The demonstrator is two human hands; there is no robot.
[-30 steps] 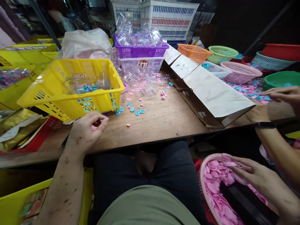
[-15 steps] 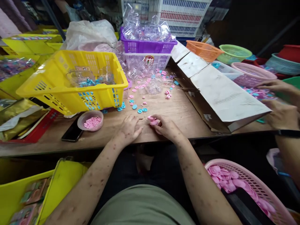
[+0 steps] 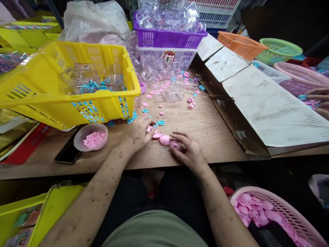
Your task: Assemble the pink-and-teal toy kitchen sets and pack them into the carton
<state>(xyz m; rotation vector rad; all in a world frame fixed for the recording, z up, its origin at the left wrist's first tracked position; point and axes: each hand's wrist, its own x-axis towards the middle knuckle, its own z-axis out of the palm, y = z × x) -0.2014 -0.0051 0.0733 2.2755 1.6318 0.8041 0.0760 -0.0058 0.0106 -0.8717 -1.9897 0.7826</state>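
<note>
My left hand (image 3: 138, 133) rests on the wooden table (image 3: 205, 133) with its fingertips pinching a small pink piece by the blue buttons (image 3: 160, 122). My right hand (image 3: 187, 151) lies beside it, fingers curled over a pink oval shell (image 3: 175, 145). Two more pink oval shells (image 3: 164, 140) lie on the table between the hands. A small round bowl of tiny pink pieces (image 3: 91, 137) stands left of my left hand. By my right knee, a pink basket (image 3: 282, 209) holds several pink shells.
A tilted yellow basket (image 3: 77, 82) with clear boxes and blue pieces stands at the left. Behind are a purple basket (image 3: 167, 36) of clear boxes, loose clear boxes and scattered buttons. A phone (image 3: 67, 152) lies near the bowl. Folded cardboard (image 3: 267, 109) covers the right; another person's hand (image 3: 317, 92) shows there.
Both my hands came together at the table's middle. The right hand brought pink shells up from the floor basket and set them down; the left left the small bowl.
</note>
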